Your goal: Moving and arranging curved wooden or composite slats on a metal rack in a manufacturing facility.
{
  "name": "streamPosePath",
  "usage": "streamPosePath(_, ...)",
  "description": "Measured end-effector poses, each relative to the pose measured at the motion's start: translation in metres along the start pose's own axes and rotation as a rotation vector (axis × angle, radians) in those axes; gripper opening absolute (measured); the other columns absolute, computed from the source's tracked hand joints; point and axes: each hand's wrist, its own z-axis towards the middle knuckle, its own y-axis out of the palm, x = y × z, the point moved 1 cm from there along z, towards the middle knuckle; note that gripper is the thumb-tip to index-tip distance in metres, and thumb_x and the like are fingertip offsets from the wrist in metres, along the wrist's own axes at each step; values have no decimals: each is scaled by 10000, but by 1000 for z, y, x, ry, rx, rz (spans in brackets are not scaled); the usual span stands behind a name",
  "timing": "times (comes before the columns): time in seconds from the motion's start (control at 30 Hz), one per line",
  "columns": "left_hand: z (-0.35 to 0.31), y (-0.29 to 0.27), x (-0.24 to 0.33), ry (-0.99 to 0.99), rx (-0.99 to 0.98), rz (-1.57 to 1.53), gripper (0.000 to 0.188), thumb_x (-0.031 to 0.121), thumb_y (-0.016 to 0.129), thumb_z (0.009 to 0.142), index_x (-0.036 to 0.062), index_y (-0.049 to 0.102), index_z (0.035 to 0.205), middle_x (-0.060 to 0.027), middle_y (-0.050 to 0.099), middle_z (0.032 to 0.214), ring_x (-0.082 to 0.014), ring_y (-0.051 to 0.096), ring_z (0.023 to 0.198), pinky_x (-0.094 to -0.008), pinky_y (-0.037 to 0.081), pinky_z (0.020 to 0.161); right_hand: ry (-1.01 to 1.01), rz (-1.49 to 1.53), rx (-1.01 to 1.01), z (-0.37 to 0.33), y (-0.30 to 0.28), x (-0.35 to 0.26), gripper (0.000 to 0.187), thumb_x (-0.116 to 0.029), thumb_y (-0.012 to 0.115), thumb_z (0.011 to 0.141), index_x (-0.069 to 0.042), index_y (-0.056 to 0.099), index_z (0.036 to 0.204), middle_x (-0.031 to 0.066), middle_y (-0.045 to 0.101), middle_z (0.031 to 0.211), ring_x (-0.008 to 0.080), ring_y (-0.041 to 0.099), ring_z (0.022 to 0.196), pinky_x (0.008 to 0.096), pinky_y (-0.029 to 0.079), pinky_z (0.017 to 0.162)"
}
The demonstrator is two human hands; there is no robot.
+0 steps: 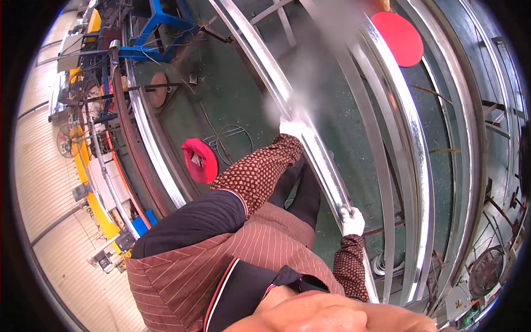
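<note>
A long, shiny metal channel (323, 166) runs slantwise in front of my body, from the far left toward the near right. My right hand (352, 221), in a white glove, is closed on its edge with the thumb on top. Farther along the same channel, my white-gloved left hand (291, 129) is against it. A hazy smear in the picture and glare on the metal cover the left fingers, so their pose is hidden. Both forearms wear brown patterned sleeve covers.
Several long metal strips (406, 127) lie to the right, with a red round stool seat (397, 39) among them. On the left stand a stool with a red cover (199, 161), a blue metal frame (157, 30) and more long rails (152, 149). A fan (487, 271) is at right.
</note>
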Motion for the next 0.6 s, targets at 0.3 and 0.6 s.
streamPosePath(0.3, -3, 4, 13, -273, -126, -211, 529, 360, 821, 1049, 104, 529, 1408, -141, 712, 1032, -300, 752, 730, -492, 700, 616, -394, -121, 219, -53, 19, 6, 710, -233, 916, 877, -19, 659, 1503, 225, 784, 1216, 403, 770, 1095, 501, 606, 998)
streamPosePath(0.6, -19, 5, -14, -297, -136, -243, 439, 132, 831, 992, 82, 580, 1348, -136, 730, 1028, -302, 760, 724, -496, 704, 614, -92, -236, -65, -22, 12, 27, 686, -183, 771, 919, -204, 618, 1587, 227, 745, 1297, 434, 732, 1203, 513, 587, 1073)
